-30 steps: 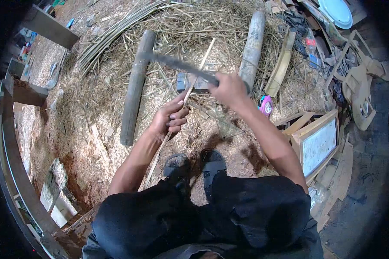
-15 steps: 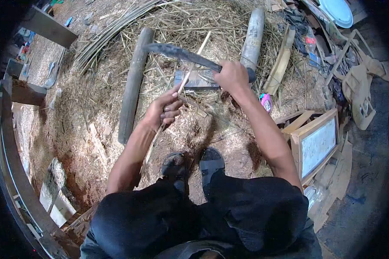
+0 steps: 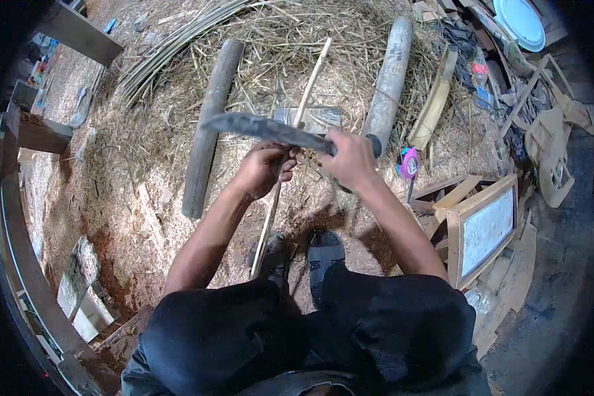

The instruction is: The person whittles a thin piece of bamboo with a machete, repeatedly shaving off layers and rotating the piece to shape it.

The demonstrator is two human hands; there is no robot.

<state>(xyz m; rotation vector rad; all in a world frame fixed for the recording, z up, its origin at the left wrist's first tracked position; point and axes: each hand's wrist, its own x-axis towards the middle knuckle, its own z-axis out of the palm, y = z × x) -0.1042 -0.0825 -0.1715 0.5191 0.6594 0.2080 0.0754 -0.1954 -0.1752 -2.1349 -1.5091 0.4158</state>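
Note:
Fingers closed, my left hand point(image 3: 266, 170) grips a long thin pale strip point(image 3: 314, 76), which runs from above the hand down toward my left foot. My right hand point(image 3: 350, 158) is wrapped round the handle of a large dark-bladed knife point(image 3: 251, 125). The blade points left and lies across the strip in view, just above my left fingers; whether it touches the strip I cannot tell. Behind the blade a flat block point(image 3: 323, 117) rests on the ground between two round poles, a left one point(image 3: 208, 125) and a right one point(image 3: 391, 79).
A pink tape measure point(image 3: 408, 163) lies right of my right hand, near a wooden frame with a pale panel point(image 3: 487, 231). A split curved piece point(image 3: 434, 99) is beyond it. Long thin strips point(image 3: 171, 49) and shavings cover the ground ahead. Planks point(image 3: 43, 136) stand at the left.
The knife has come down and nearer to my left hand. My left hand has shifted slightly right, and the strip's lower end now shows over my left foot.

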